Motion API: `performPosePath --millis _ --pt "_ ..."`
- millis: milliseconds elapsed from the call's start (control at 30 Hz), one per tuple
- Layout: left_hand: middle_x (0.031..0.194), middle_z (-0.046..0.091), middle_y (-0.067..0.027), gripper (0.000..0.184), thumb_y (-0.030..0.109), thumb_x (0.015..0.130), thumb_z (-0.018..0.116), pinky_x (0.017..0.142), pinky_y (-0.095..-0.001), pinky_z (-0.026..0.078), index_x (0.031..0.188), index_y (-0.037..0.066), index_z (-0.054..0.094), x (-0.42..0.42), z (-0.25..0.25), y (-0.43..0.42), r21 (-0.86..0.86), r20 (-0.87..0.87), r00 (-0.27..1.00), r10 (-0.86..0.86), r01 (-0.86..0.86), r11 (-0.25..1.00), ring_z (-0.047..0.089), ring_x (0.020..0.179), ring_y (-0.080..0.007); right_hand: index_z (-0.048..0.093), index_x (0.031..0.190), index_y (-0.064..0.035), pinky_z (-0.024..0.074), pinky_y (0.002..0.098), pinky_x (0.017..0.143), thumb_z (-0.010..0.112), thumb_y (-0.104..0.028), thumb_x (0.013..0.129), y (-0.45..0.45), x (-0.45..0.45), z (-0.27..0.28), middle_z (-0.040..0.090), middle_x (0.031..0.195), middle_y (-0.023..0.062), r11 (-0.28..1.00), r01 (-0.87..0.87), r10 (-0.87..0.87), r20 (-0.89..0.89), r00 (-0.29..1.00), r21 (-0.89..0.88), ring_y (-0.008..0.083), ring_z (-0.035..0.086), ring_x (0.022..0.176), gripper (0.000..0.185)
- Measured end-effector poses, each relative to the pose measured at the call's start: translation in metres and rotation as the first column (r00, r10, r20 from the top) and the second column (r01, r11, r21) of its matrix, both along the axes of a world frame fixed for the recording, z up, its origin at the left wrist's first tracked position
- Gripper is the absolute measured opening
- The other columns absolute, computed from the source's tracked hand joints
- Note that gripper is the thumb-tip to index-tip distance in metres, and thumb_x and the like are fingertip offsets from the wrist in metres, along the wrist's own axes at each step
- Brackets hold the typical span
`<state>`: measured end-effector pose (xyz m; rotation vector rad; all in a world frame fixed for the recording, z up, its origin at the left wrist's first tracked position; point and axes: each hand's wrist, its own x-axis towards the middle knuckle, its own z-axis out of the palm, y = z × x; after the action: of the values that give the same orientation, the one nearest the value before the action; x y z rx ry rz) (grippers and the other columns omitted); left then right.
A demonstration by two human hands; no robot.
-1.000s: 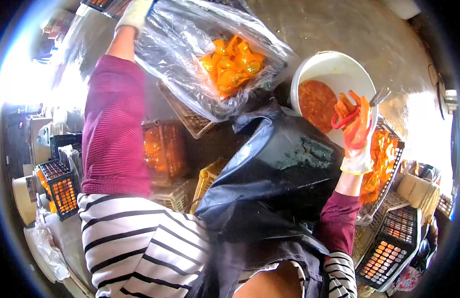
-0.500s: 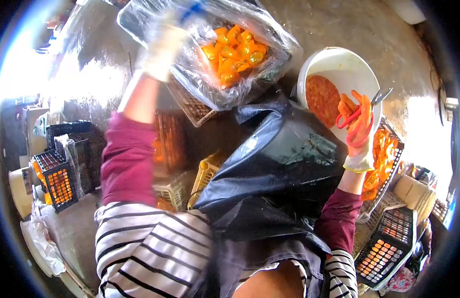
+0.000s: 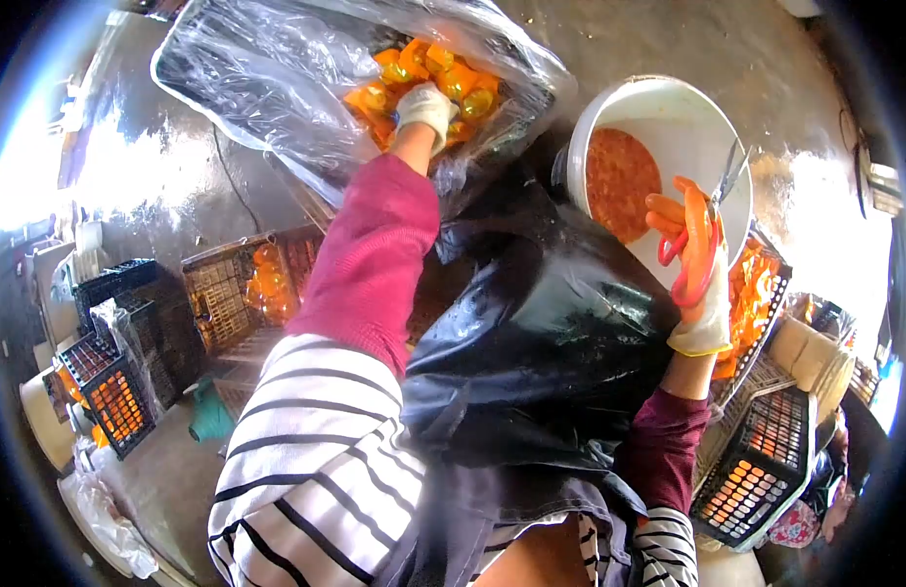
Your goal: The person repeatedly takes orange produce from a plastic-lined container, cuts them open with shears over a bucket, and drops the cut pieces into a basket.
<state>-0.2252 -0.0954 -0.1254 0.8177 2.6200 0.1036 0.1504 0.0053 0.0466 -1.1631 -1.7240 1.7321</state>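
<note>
My left hand point(image 3: 426, 110), in a whitish glove, reaches down onto the orange pieces point(image 3: 379, 96) in a crate lined with clear plastic point(image 3: 267, 73). Its fingertips are hidden among the pieces. My right hand point(image 3: 695, 249), in an orange and white glove, has red-handled scissors point(image 3: 729, 176) hooked on it, blades pointing up. It is over the near right side of a white bucket point(image 3: 697, 103) that holds a reddish-orange mass point(image 3: 621, 184).
A crate of orange pieces point(image 3: 756, 293) stands right of the bucket. Brown crates point(image 3: 223, 293) are at the left, with a black crate point(image 3: 115, 396) farther left and another black crate point(image 3: 756, 470) at lower right. A dark apron point(image 3: 541, 342) covers my lap.
My left hand has come from the upper left down onto the orange pieces in the lined crate. My right hand still has the scissors, their blades now angled more steeply upward.
</note>
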Motion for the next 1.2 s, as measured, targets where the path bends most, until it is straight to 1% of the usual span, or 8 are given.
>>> performPosePath --millis 167,333,433,600,800,933,1033,1200 --pt "0.112 0.061 -0.0196 0.057 0.042 0.075 0.066 0.090 -0.0385 0.045 0.115 0.003 0.058 0.012 0.017 -0.018 0.388 0.254 0.938 0.234 -0.321 0.864 0.060 0.103 -0.0305 0.048 0.127 -0.0020 0.0424 0.0255 0.066 0.040 -0.041 0.097 -0.002 0.005 -0.004 0.062 0.109 0.0199 0.986 0.055 -0.062 -0.036 0.997 -0.156 0.0206 0.060 0.083 0.050" --pt "0.104 0.056 -0.0076 0.037 0.028 0.084 0.067 0.077 -0.0355 0.055 0.113 0.006 0.057 0.016 0.070 -0.041 0.492 0.866 0.483 -0.128 -0.869 0.049 0.057 0.092 -0.0213 0.048 0.127 -0.0022 0.0404 0.0221 0.059 0.043 -0.040 0.096 0.000 0.030 -0.021 0.062 0.109 0.0199 0.966 0.084 -0.118 -0.128 0.985 -0.244 0.0227 0.061 0.088 0.049" --pt "0.104 0.060 -0.0088 0.036 0.025 0.083 0.068 0.077 -0.0352 0.055 0.111 0.004 0.059 0.021 0.078 -0.040 0.449 0.833 0.392 -0.390 -0.891 0.062 0.059 0.096 -0.0212 0.049 0.126 -0.0038 0.0419 0.0216 0.054 0.043 -0.035 0.096 -0.002 0.034 -0.025 0.062 0.110 0.0190 0.937 0.160 -0.208 -0.128 0.970 -0.310 0.0209 0.063 0.082 0.043" --pt "0.091 0.065 -0.0139 0.040 0.027 0.080 0.071 0.073 -0.0359 0.051 0.111 0.004 0.059 0.071 0.101 0.013 0.919 0.201 0.976 -0.085 -0.158 0.360 0.064 0.083 -0.0267 0.051 0.124 -0.0036 0.0542 0.0316 0.077 0.047 -0.017 0.095 0.011 0.038 -0.061 0.062 0.112 0.0131 0.867 0.135 -0.314 -0.316 0.895 -0.479 0.0225 0.064 0.093 0.032" --pt "0.089 0.064 -0.0248 0.047 0.029 0.080 0.065 0.074 -0.0434 0.049 0.122 0.009 0.055 0.176 0.097 0.071 0.519 -0.404 0.856 -0.323 0.505 0.690 0.063 0.086 -0.0379 0.052 0.121 -0.0043 0.0535 0.0351 0.075 0.045 -0.021 0.096 0.006 0.044 -0.054 0.064 0.102 0.0156 0.895 0.243 -0.340 -0.219 0.915 -0.374 0.0261 0.065 0.087 0.031" --pt "0.092 0.068 -0.0147 0.031 0.021 0.082 0.062 0.071 -0.0343 0.050 0.108 0.002 0.063 0.153 0.098 0.081 0.722 0.405 0.884 -0.232 -0.154 0.674 0.065 0.084 -0.0226 0.055 0.116 -0.0044 0.0524 0.0324 0.076 0.055 -0.021 0.092 0.000 0.037 -0.028 0.064 0.100 0.0136 0.969 0.136 -0.158 -0.092 0.983 -0.208 0.0227 0.064 0.085 0.029" --pt "0.093 0.067 -0.0122 0.032 0.018 0.085 0.062 0.077 -0.0292 0.051 0.107 -0.004 0.060 0.122 0.107 0.080 0.738 0.428 0.812 -0.397 -0.060 0.673 0.065 0.085 -0.0198 0.058 0.111 -0.0038 0.0516 0.0293 0.075 0.063 -0.018 0.088 0.000 0.029 -0.029 0.064 0.097 0.0106 0.977 0.045 -0.076 -0.146 0.986 -0.208 0.0185 0.063 0.084 0.028" --pt "0.118 0.058 -0.0142 0.040 0.027 0.087 0.061 0.096 -0.0458 0.046 0.119 0.003 0.052 0.180 0.146 0.088 0.499 0.679 0.106 -0.727 -0.793 0.350 0.055 0.110 -0.0292 0.060 0.104 -0.0028 0.0503 0.0271 0.075 0.064 -0.013 0.087 0.001 0.022 -0.038 0.064 0.094 0.0066 0.940 -0.086 0.008 -0.228 0.974 -0.331 0.0159 0.061 0.087 0.021"
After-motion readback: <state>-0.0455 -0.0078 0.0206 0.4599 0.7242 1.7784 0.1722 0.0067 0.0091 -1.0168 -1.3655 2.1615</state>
